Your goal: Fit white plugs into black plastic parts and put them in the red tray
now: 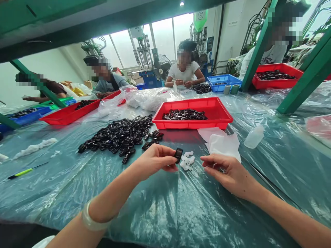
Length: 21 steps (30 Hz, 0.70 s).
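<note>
My left hand (155,160) pinches a small black plastic part (178,155) between thumb and fingertips. Just right of that part lie small white cotton tufts (187,161), between my two hands. My right hand (227,172) hovers close by with thumb and fingers drawn together; anything small in them is too hard to make out. A large heap of similar black parts (116,136) spreads across the table beyond my left hand. Behind it stands a red plastic tray (192,124) holding more black parts. White paper sheets (222,144) lie just above my right hand.
Clear plastic sheeting (165,213) covers the table. A plastic bottle (253,137) lies to the right, and a green-handled tool (24,172) lies left. Co-workers sit around with red and blue trays of parts. Green metal posts (258,44) rise at the right.
</note>
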Motion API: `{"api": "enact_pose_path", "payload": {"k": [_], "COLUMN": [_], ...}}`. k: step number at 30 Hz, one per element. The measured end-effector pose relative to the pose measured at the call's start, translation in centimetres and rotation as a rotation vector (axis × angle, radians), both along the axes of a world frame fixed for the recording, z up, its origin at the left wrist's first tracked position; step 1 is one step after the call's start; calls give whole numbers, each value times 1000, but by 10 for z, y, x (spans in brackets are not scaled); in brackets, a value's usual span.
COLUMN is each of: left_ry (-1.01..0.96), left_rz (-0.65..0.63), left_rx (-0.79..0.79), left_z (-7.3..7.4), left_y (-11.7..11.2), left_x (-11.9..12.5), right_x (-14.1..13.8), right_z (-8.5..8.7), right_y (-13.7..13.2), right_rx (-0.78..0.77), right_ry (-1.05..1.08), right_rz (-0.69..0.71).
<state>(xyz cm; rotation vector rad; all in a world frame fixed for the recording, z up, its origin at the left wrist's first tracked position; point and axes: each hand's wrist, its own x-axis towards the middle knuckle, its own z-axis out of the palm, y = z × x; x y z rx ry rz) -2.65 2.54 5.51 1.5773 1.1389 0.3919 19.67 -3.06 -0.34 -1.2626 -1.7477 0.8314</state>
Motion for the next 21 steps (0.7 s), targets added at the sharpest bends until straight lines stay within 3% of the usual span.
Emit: {"api": "enact_pose_path", "payload": {"k": [3,7,21], "left_ry": [-292,-411,-435], "left_rz": [33,38,66], "left_rx": [-231,-361,-384], "left_z": [-7,-18,-24], "left_y": [-3,-3,-8], "left_x": [26,48,48], "right_x": [1,4,4], "right_z": [5,8,-1], "right_y": [-2,-2,3], "right_rx": [10,24,-25], "right_ry": [137,234,208], "right_rz": [46,80,42]}}
